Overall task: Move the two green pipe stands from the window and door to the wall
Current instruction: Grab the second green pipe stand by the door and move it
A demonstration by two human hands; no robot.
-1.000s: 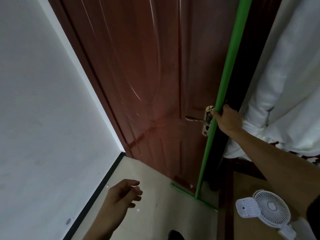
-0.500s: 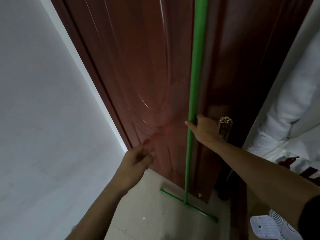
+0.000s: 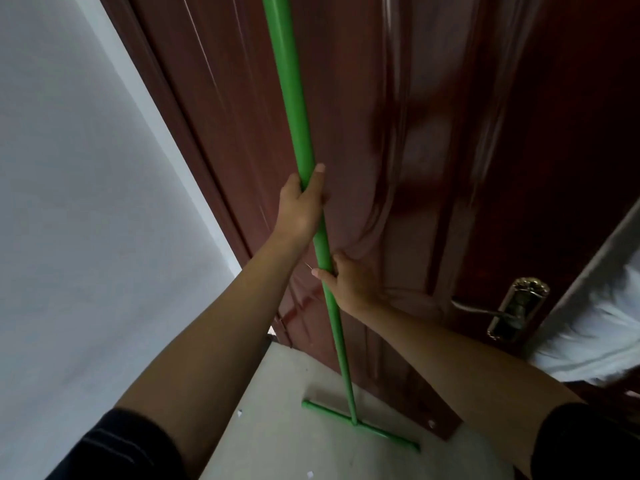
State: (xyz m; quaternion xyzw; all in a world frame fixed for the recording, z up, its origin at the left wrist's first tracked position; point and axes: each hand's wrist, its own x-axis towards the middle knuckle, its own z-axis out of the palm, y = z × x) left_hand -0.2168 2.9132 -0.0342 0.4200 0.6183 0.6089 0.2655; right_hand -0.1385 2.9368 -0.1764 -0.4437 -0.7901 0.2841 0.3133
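Left hand (image 3: 301, 202) has now joined the right hand (image 3: 349, 282) around the tall green plastic pipe stand (image 3: 294, 109), both fists closed — wall-bound carry looks ready!

I see a glossy dark red-brown door (image 3: 398, 168) with a brass lever handle (image 3: 512, 310) ahead, a plain white wall (image 3: 86, 220) to its left, pale floor (image 3: 294, 427) below, and white fabric (image 3: 595, 327) at the right edge.

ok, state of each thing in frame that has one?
green pipe stand: upright, slightly tilted, in front of the door, crossbar foot low by the floor
left hand: gripping the pole, upper
right hand: gripping the pole, lower
door: shut
door handle: level, untouched
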